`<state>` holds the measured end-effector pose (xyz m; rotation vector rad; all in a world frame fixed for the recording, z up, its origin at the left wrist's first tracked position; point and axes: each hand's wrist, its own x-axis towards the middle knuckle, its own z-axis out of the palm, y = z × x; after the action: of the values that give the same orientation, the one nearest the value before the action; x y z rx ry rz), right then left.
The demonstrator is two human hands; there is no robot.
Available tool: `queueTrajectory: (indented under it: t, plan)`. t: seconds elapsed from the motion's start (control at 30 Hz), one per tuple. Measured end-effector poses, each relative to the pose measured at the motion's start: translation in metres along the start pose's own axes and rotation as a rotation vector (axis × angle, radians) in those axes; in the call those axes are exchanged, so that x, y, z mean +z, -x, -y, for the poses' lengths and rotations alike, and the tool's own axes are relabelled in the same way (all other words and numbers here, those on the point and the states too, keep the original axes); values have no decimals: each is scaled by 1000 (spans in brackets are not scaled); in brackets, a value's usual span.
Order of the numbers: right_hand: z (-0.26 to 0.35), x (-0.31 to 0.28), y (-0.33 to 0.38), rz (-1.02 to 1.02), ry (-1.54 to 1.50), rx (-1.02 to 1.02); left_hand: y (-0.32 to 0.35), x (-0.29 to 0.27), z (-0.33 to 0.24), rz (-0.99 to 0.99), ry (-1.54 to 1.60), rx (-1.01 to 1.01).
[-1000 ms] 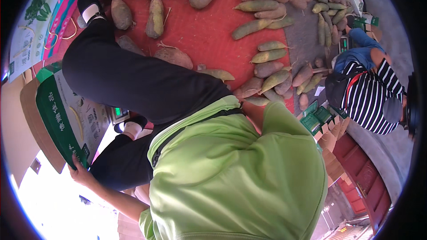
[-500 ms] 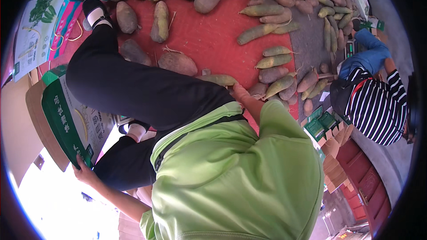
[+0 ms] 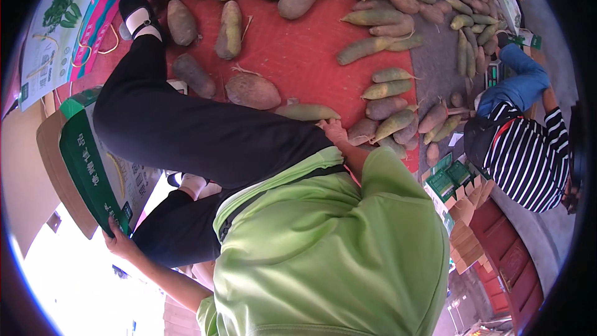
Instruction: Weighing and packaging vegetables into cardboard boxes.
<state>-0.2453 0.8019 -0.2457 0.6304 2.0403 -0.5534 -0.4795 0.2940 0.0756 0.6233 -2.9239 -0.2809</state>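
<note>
1. Head view: a green radish [image 3: 309, 112] lies on the red mat [image 3: 311, 43], just beyond the dark-trousered thigh [image 3: 205, 130].
2. The right hand [image 3: 336, 132] is at its right end, fingers partly bent; whether they grip, one cannot tell.
3. The left hand [image 3: 120, 244] pinches the green carton's [image 3: 93, 168] edge.
4. Picking up the radish seems in hand, calling for fingers wrapped around it.
5. Its long axis runs left to right, tapered end rightward.

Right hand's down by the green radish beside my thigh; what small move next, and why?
Probably close the right hand on the green radish: its fingers are beside the radish's right end, contact unclear, while the left hand grips the carton.
</note>
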Motion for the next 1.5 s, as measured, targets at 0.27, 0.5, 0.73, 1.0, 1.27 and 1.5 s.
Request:
queueTrajectory:
  t: [0.27, 0.5, 0.73, 1.0, 1.27, 1.5]
  plan:
    - [-4, -96, 6, -291, 62, -178, 2, -1, 0, -9, 3, 8]
    - [-4, -170, -54, -441, -430, 155, 2, 3, 2, -29, 38, 10]
    - [23, -191, -88, -518, -562, 268, 3, 6, 4, -51, -27, 58]
    - [26, -191, -102, -529, -810, 239, 11, -1, -6, -43, -16, 52]
    - [53, -245, -94, -536, -888, 153, 17, -9, -26, -104, -229, 92]
    - [90, -306, -44, -710, -192, 42, 17, -11, -36, -131, -170, 33]
